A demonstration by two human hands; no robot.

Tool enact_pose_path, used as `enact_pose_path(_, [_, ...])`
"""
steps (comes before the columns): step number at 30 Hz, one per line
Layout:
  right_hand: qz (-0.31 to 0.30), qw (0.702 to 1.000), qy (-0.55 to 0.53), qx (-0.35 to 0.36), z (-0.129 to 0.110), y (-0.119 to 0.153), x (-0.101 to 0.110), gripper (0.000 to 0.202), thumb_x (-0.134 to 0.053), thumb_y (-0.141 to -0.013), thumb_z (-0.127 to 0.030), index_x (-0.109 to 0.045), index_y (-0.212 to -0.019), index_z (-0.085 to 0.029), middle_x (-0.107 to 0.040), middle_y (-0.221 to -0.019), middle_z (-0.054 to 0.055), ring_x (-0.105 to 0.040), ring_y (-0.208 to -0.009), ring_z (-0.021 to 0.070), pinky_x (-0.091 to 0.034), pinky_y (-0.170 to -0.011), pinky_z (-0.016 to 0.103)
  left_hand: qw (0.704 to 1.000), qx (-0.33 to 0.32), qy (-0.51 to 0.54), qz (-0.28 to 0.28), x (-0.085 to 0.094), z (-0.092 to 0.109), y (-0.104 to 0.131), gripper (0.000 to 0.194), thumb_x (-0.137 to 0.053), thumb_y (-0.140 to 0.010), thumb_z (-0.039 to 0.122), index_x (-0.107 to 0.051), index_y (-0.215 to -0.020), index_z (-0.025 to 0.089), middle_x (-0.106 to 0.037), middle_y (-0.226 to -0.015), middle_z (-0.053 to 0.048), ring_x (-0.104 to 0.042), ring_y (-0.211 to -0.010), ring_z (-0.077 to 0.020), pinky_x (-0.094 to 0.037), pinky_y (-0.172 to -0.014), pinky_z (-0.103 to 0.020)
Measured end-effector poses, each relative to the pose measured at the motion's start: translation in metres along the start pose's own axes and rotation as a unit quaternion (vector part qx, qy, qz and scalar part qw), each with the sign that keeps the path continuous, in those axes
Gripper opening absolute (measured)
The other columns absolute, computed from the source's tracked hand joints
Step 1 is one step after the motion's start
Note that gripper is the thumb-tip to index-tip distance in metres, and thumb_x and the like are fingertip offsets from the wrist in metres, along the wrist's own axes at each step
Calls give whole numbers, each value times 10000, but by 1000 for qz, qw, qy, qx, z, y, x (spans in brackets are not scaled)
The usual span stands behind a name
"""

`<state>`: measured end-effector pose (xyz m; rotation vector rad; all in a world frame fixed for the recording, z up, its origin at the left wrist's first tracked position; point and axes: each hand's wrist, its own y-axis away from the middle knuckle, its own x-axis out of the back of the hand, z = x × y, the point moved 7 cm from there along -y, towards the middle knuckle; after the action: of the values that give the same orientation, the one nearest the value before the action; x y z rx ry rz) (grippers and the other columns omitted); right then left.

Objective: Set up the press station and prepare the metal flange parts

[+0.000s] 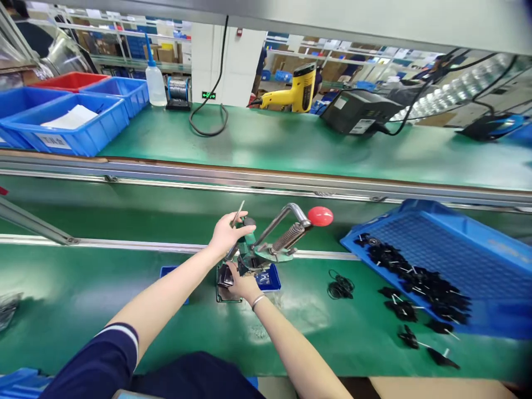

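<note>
Green tabletop. Near its middle, the press: green body, bent silver lever. My left hand curls at its top, right hand at its base; can't tell whether either grips. Smaller: coiled spring, glossy red ball.

Hand press, green and metal, standing mid-scene, with a dark block at its near left foot.
Press: bent chrome lever rises toward the far side, then turns right and ends in a red ball knob, smooth and oval in view; coil spring slants beside it, over the green head; round dark knob on the far left. Metal base plate shows on the near left. Block: glossy, boxy, within the plate's outline; right side covered, seating not discernible. Thin pale rod slants far and right, left of the dark knob; near end hidden, attachment unclear.
</note>
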<state>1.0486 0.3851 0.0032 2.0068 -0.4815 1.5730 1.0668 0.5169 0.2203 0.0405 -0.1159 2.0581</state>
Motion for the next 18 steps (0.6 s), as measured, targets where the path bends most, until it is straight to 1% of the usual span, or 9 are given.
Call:
enact_pose_path(3, [8, 999, -23, -29, -3, 2, 9, 913, -767, -730, -297, -386, -1546, -150, -527, -1465, 224, -488, -1339, 427, -376, -1123, 543, 994, -70, -78, -14, -10, 8, -11, 323, -868, -695, 235, -788, -1007, 227, -632, -977, -35, -590, -881, -170, -454, -804, -270])
enact_pose_path(6, [40, 996, -57, -63, -2, 12, 17, 842, -783, -751, -437, -465, -1467, -129, -583, -1368, 244, -526, -1266, 434, -418, -1071, 541, 985, -115, -132, -5, -11, 11, -14, 276, -852, -735, 237, -780, -1000, 213, -623, -964, -39, -597, -887, -171, -467, -838, -279])
enact_pose_path(8, [77, 990, -80, -86, 0, 25, 21, 776, -751, -793, -459, -481, -1423, -95, -557, -1366, 259, -473, -1302, 438, -424, -1068, 543, 982, -126, -143, 14, -9, 13, -13, 280, -854, -739, 251, -776, -1001, 196, -617, -946, -43, -593, -849, -167, -470, -826, -286])
enact_pose_path(11, [134, 979, -113, -106, 4, 53, 20, 743, -697, -843, -376, -403, -1453, -70, -425, -1479, 257, -338, -1408, 403, -391, -1131, 523, 985, -120, -111, 50, -1, 12, -7, 282, -874, -709, 263, -782, -964, 182, -614, -911, -46, -573, -797, -163, -465, -787, -289])
enact_pose_path(12, [151, 975, -125, -110, 6, 64, 18, 737, -665, -864, -346, -359, -1479, -76, -381, -1513, 244, -310, -1429, 377, -370, -1159, 508, 992, -91, -63, 66, 5, 5, -4, 297, -886, -691, 264, -781, -956, 180, -622, -908, -46, -562, -778, -156, -460, -758, -279])
enact_pose_path(13, [167, 970, -137, -113, 8, 76, 15, 726, -625, -886, -318, -316, -1502, -91, -343, -1540, 228, -293, -1443, 352, -352, -1182, 496, 996, -44, 2, 84, 12, -5, 1, 325, -897, -678, 274, -774, -964, 179, -631, -901, -43, -544, -742, -141, -452, -712, -264])
enact_pose_path(14, [180, 965, -149, -117, 10, 89, 10, 709, -582, -906, -295, -280, -1518, -106, -321, -1553, 215, -287, -1450, 336, -340, -1197, 495, 992, 15, 75, 102, 19, -20, 8, 356, -899, -680, 295, -760, -985, 176, -637, -877, -35, -513, -682, -120, -432, -647, -245])
enact_pose_path(16, [199, 956, -174, -127, 13, 116, -2, 659, -504, -935, -269, -248, -1525, -127, -319, -1548, 207, -297, -1451, 328, -337, -1203, 519, 963, 129, 197, 128, 30, -50, 30, 371, -864, -745, 358, -716, -1019, 156, -626, -793, -11, -402, -541, -70, -344, -504, -212])
enact_pose_path(18, [203, 948, -200, -140, 15, 143, -19, 597, -454, -947, -256, -276, -1503, -134, -356, -1515, 207, -336, -1433, 331, -359, -1192, 535, 938, 205, 250, 124, 34, -76, 55, 314, -778, -848, 400, -671, -975, 134, -578, -691, 17, -250, -438, -34, -216, -404, -197])
